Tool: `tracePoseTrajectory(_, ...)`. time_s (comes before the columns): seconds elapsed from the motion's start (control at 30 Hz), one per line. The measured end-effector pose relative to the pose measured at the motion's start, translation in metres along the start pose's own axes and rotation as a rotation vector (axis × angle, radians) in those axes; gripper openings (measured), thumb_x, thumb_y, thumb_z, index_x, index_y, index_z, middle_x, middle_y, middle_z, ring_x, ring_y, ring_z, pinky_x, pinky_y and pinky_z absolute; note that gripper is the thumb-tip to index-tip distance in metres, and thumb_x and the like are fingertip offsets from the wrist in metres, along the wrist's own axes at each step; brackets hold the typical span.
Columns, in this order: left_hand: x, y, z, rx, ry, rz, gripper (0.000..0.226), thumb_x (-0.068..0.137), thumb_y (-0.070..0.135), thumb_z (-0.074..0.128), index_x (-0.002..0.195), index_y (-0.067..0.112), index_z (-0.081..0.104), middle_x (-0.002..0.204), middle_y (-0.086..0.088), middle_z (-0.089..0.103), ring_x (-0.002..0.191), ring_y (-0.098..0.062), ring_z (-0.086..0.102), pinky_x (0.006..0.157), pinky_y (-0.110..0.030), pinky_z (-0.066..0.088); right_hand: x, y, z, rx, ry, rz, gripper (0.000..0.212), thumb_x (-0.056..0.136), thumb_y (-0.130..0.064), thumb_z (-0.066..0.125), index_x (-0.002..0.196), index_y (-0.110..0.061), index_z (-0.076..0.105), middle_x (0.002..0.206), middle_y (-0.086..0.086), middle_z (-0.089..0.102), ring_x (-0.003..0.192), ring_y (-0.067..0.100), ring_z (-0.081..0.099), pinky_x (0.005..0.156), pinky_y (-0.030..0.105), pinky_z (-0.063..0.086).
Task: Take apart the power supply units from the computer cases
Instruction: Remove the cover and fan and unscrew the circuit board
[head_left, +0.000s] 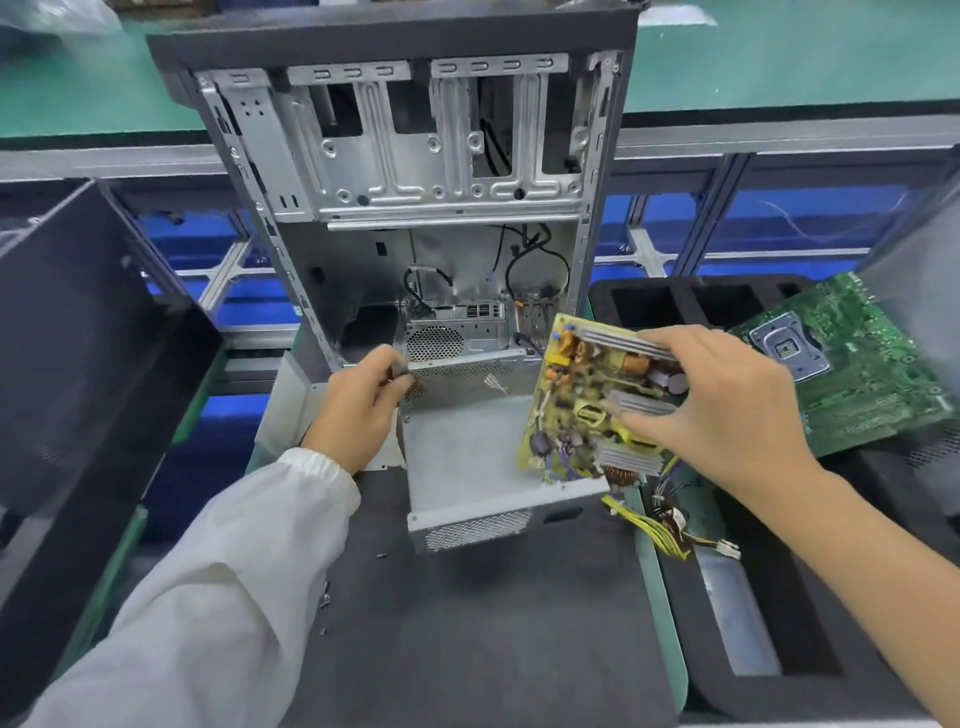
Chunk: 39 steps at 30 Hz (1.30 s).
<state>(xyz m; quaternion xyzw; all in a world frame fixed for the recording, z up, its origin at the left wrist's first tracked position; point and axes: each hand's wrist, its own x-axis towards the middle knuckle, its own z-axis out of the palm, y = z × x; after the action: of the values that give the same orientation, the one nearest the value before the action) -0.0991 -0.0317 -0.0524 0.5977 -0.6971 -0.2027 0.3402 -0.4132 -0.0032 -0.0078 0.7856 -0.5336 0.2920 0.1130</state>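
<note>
Right hand (722, 400) grips circuit board (587, 400); left hand (361, 410) pinches metal housing (467, 457) rim.

The big computer case (415, 182) is standing at the back of the mat (467, 623), and the small metal box (467, 467) is sitting just in front of it. The left hand (358, 410) is holding the box's left back corner, while the right hand (727, 410) is holding the small board (576, 410) tilted over the box's right side. Wires (670, 525) are hanging under that board, a bigger board (852, 374) is lying to the right over a tray (675, 301), and a few screws (326, 597) are lying on the mat near the left sleeve (208, 597).
</note>
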Motion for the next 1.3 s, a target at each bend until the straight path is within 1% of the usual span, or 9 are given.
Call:
tracePoseTrajectory(0.17,0.011,0.002,0.007,0.151,-0.147,0.021,0.014,0.093,0.002,0.056,0.099,0.015,0.058,0.080,-0.002,0.062,0.070,-0.021,0.057,0.064,-0.025,0.040,-0.002,0.011,0.006,-0.057,-0.009,0.122,0.051,0.069,-0.053,0.073,0.102,-0.014,0.069,0.086,0.002,0.072,0.081,0.024,0.069,0.056,0.038,0.053)
tracePoseTrajectory(0.27,0.016,0.004,0.011,0.236,-0.232,0.077,0.005,0.088,0.011,0.069,0.087,0.012,0.064,0.070,-0.002,0.057,0.068,-0.024,0.051,0.065,-0.029,0.037,-0.008,0.008,0.012,-0.067,-0.055,0.164,0.052,0.068,-0.057,0.070,0.101,-0.017,0.070,0.084,0.000,0.071,0.080,0.024,0.069,0.055,0.039,0.052)
tracePoseTrajectory(0.4,0.014,0.003,0.013,0.352,-0.171,0.092,0.027,0.093,0.020,0.063,0.070,0.011,0.053,0.058,-0.004,0.050,0.067,-0.031,0.051,0.065,-0.038,0.043,-0.020,0.007,0.019,-0.079,-0.098,0.259,0.055,0.066,-0.065,0.067,0.099,-0.021,0.070,0.080,-0.003,0.070,0.077,0.022,0.069,0.053,0.037,0.051)
tracePoseTrajectory(0.53,0.012,0.013,0.011,0.472,-0.113,0.139,0.025,0.097,0.024,0.056,0.077,0.010,0.056,0.071,-0.007,0.061,0.074,-0.032,0.056,0.063,-0.039,0.045,-0.023,0.010,0.025,-0.107,-0.127,0.288,0.060,0.063,-0.071,0.063,0.095,-0.021,0.069,0.074,-0.003,0.068,0.070,0.024,0.069,0.051,0.035,0.051)
tracePoseTrajectory(0.7,0.016,0.022,-0.002,0.614,-0.224,0.204,0.013,0.099,0.023,0.050,0.094,0.017,0.061,0.088,0.000,0.063,0.088,-0.028,0.059,0.064,-0.033,0.038,-0.016,0.018,0.025,-0.062,-0.117,0.190,0.062,0.057,-0.064,0.072,0.104,-0.024,0.071,0.077,-0.005,0.072,0.069,0.020,0.070,0.049,0.028,0.050)
tracePoseTrajectory(0.9,0.004,0.021,-0.006,0.844,-0.351,0.227,0.021,0.100,0.038,0.041,0.091,0.024,0.054,0.088,-0.001,0.064,0.089,-0.028,0.061,0.061,-0.031,0.037,-0.008,0.019,0.029,-0.148,-0.281,0.176,0.068,0.059,-0.069,0.071,0.111,-0.024,0.068,0.081,-0.004,0.072,0.073,0.023,0.069,0.054,0.030,0.051)
tracePoseTrajectory(1.0,-0.004,0.015,-0.007,0.870,-0.406,0.198,0.022,0.101,0.037,0.040,0.101,0.025,0.057,0.093,-0.001,0.065,0.089,-0.028,0.062,0.060,-0.030,0.035,0.007,0.017,0.030,-0.208,-0.413,0.084,0.070,0.066,-0.072,0.065,0.122,-0.030,0.060,0.101,-0.010,0.070,0.093,0.016,0.067,0.061,0.026,0.047)
tracePoseTrajectory(1.13,-0.018,0.012,-0.007,0.906,-0.441,0.157,0.018,0.099,0.035,0.041,0.102,0.026,0.057,0.094,-0.001,0.065,0.089,-0.029,0.063,0.060,-0.031,0.035,0.035,0.008,0.033,-0.361,-0.589,-0.159,0.067,0.076,-0.070,0.059,0.131,-0.034,0.046,0.117,-0.015,0.061,0.107,0.010,0.059,0.058,0.024,0.039)
tracePoseTrajectory(1.3,-0.056,0.008,0.005,0.837,-0.513,0.132,0.016,0.100,0.033,0.039,0.096,0.021,0.048,0.096,-0.005,0.063,0.090,-0.031,0.063,0.062,-0.034,0.037,0.071,-0.018,0.051,-0.382,-0.768,-0.472,0.064,0.078,-0.055,0.069,0.131,-0.031,0.043,0.120,-0.009,0.056,0.110,0.016,0.056,0.073,0.032,0.050)
